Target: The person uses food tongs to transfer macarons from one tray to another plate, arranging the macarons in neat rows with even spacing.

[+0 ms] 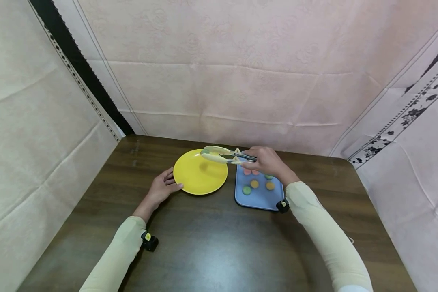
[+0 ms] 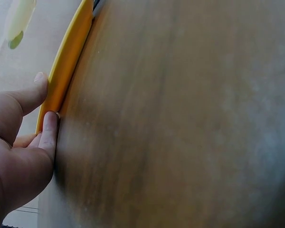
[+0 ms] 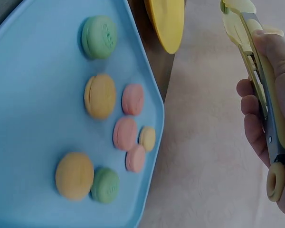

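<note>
The right hand [image 1: 266, 160] grips tongs [image 1: 219, 158], the left hand [image 1: 162, 188] a yellow plate's rim [image 1: 201, 192]; likely light macarons [image 3: 100, 97] suit gentle side pressure

From your side of the table [image 1: 204, 243], the plate [image 1: 200, 178] lies left of the tray [image 1: 259, 201], a strip of table between them, both toward the far edge. Eight macarons [image 3: 100, 96] show on the tray: the one nearest you lies toward the tray's left side, several others near its far edge. Your left hand [image 1: 162, 186] is at the plate's left rim; your right hand [image 1: 267, 161], above the tray's far part, holds the tongs [image 1: 222, 159], which extend leftward over the plate's far right part. Behind the table hangs a cloth [image 1: 233, 89].
</note>
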Demonstrator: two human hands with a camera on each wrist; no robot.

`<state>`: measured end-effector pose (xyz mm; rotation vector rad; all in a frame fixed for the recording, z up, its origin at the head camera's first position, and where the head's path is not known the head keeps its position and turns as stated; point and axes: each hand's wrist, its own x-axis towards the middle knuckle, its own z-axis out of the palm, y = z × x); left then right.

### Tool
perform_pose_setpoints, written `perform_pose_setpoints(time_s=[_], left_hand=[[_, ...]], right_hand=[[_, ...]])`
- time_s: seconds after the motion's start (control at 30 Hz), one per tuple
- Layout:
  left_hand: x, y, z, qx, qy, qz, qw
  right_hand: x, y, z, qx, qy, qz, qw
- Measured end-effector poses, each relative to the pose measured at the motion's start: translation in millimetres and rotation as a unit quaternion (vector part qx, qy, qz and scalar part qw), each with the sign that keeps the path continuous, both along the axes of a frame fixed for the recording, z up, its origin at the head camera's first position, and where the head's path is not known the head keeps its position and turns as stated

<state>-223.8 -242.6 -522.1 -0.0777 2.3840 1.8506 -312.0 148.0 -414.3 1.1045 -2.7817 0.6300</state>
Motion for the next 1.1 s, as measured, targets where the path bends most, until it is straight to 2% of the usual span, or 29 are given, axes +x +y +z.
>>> perform_pose_setpoints(time_s=[0.43, 0.77, 1.1], left_hand=[[-0.8, 1.1, 0.2, 0.000, -0.005, 0.003, 1.0000], [-1.6, 2.4, 1.1, -0.006, -0.012, 0.008, 0.9999], [-0.4, 2.6, 2.4, -0.006, -0.013, 0.008, 0.9999]], right_hand=[[-14.0, -30.0, -21.1, 0.001, -0.064, 0.012, 0.998], [-18.8, -45.5, -37.6, 0.026, -0.039, -0.006, 0.999], [-21.1, -55.4, -44.4, 0.056, -0.053, -0.002, 0.997]])
